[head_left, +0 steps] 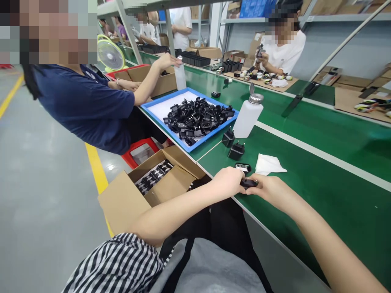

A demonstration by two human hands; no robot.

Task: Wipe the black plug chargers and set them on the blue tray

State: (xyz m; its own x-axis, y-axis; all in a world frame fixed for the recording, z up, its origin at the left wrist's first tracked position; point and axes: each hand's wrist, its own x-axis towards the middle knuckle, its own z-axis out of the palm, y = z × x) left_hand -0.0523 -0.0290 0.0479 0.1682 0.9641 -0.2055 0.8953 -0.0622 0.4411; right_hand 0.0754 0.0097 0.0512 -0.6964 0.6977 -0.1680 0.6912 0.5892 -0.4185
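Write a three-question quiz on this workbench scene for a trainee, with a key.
1. Multiple choice: what is held between the left hand and the right hand? (a) a screwdriver, (b) a black part, (c) a roll of tape.

2. True or false: the blue-rimmed tray holds a heap of black pieces.

3. Count: how many pronged black plugs stand beside the nearer white bottle?

Key: 1. b; 2. true; 3. two.
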